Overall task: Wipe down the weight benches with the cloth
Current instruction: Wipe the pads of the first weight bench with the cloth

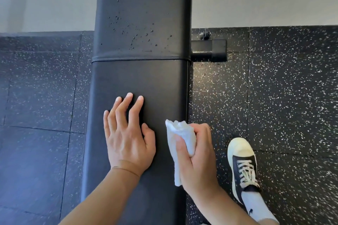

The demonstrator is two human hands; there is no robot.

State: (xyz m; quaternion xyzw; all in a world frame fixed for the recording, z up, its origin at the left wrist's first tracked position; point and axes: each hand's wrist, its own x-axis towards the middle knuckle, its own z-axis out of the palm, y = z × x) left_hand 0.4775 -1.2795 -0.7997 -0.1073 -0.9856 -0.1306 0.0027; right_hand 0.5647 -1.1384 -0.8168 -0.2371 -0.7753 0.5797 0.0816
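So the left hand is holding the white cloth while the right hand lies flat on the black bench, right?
The hands are swapped. In the head view the right hand grips the white cloth, and the left hand rests flat, fingers spread, on the black bench.

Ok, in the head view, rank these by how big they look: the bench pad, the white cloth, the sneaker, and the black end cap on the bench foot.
1. Bench pad, by far the largest.
2. Sneaker.
3. White cloth, partly hidden by the right hand, so its place against the sneaker is unsure.
4. End cap, farther away, so it may look undersized.
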